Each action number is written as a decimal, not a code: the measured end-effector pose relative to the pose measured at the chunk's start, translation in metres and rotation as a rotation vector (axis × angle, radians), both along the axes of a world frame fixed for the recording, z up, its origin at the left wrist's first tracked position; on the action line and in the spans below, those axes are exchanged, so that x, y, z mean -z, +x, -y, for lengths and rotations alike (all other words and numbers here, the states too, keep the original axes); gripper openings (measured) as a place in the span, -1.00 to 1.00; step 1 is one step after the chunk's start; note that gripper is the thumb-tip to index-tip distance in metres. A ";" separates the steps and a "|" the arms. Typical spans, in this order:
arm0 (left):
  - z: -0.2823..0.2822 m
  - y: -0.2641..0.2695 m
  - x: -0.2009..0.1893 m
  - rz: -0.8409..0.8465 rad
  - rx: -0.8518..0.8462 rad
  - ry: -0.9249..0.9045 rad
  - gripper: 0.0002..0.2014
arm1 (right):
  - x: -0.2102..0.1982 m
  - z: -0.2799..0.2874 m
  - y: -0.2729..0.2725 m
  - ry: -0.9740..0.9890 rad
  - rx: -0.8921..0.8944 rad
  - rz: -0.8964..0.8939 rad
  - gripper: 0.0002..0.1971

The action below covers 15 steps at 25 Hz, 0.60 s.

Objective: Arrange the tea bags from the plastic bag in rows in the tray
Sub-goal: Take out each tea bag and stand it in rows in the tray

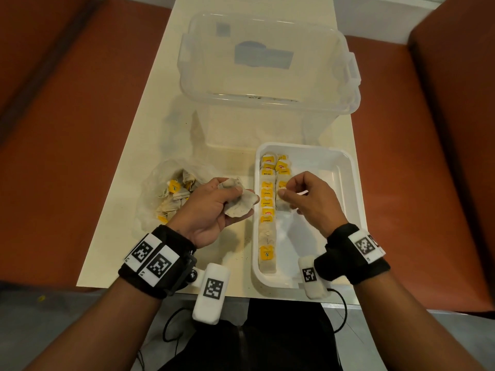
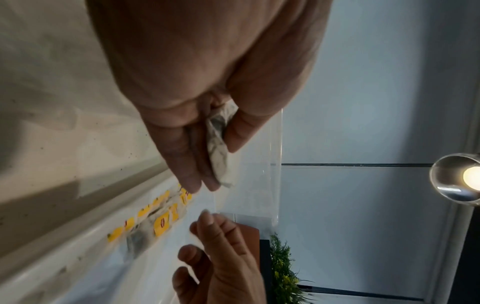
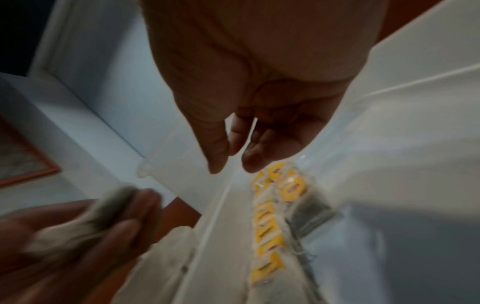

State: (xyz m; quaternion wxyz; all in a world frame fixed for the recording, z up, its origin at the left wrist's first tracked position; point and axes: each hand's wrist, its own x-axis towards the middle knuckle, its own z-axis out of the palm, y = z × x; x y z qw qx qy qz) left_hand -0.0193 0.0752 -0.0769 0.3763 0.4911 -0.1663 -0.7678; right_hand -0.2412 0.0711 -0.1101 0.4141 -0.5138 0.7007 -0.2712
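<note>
A white tray (image 1: 356, 188) sits at the table's front right. One long row of yellow-tagged tea bags (image 1: 267, 204) runs along its left wall, with a shorter second row (image 1: 282, 167) beside it at the far end. The rows also show in the wrist views as tagged tea bags (image 2: 161, 222) and tea bags (image 3: 267, 230). The crumpled plastic bag (image 1: 171, 194) with loose tea bags lies to the tray's left. My left hand (image 1: 235, 194) grips a few tea bags (image 1: 239, 203) just left of the tray; thumb and fingers pinch the bags (image 2: 218, 144). My right hand (image 1: 284, 192) hovers over the second row, thumb and index apart, with nothing between the fingertips (image 3: 249, 164).
A large clear storage box (image 1: 267, 62) stands behind the tray and bag. The cream table (image 1: 150, 145) is narrow, with orange seats on both sides. The tray's right half holds no tea bags.
</note>
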 end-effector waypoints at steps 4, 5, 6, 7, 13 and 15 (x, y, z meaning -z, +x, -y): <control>0.004 -0.012 0.001 -0.051 -0.020 0.048 -0.77 | -0.029 -0.025 0.019 -0.209 -0.347 -0.055 -0.67; 0.004 -0.015 -0.001 -0.078 -0.010 0.046 -0.81 | -0.031 -0.028 0.022 -0.246 -0.415 -0.129 -0.64; 0.004 -0.018 -0.003 -0.102 0.003 0.042 -0.85 | -0.031 -0.030 0.024 -0.276 -0.456 -0.202 -0.64; 0.004 -0.020 -0.005 -0.121 0.015 0.042 -0.86 | -0.031 -0.030 0.025 -0.306 -0.469 -0.259 -0.68; 0.001 -0.023 -0.005 -0.020 0.130 0.004 -0.88 | -0.035 -0.025 0.019 -0.257 -0.161 0.099 -0.95; 0.000 -0.021 -0.002 0.111 0.191 -0.076 -0.78 | -0.039 -0.023 0.015 -0.138 -0.049 0.295 -0.86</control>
